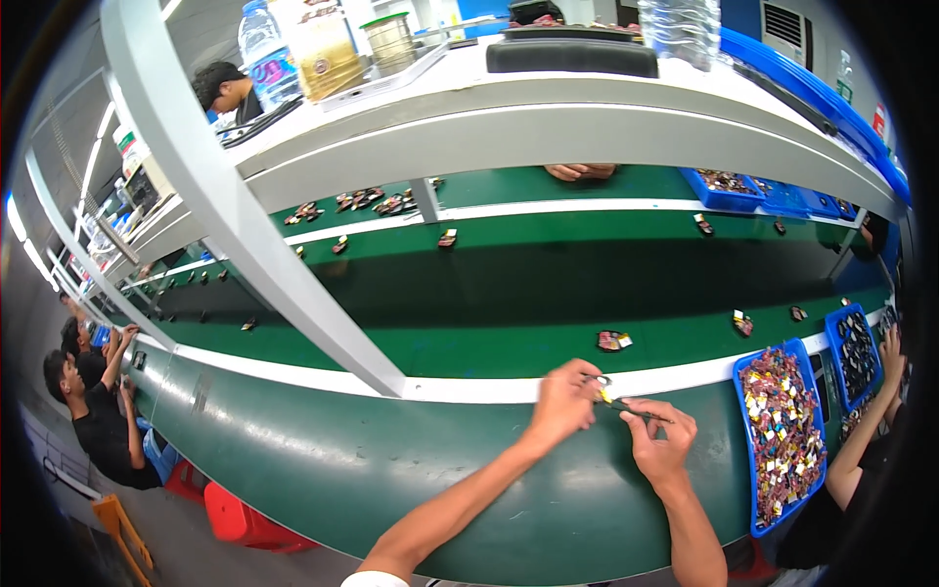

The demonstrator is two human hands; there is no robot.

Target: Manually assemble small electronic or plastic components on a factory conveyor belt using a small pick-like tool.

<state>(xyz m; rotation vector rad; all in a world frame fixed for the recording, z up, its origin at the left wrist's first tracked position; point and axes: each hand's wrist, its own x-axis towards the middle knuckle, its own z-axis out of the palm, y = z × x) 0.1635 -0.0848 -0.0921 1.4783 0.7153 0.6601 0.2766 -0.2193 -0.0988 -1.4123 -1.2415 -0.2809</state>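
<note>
Above the green bench top (pixel 469 460), near its far edge, my two hands work close together. My left hand (pixel 562 403) is closed, its fingertips pinching a small dark part with yellow and white on it (pixel 605 395). My right hand (pixel 665 445) grips a slim dark hand tool (pixel 642 412) between thumb and fingers. The tool points left, its tip close to the small part. Whether tip and part touch, I cannot tell, and the exact kind of each is too small to make out.
To the right, a blue tray (pixel 747 445) holds many small bundled parts; beside it stands a second blue tray (pixel 831 338) of black pieces near a co-worker's arm (pixel 861 445). Small parts (pixel 613 340) lie on the green belt (pixel 469 357). A slanted grey post (pixel 264 235) and shelf (pixel 548 127) stand ahead.
</note>
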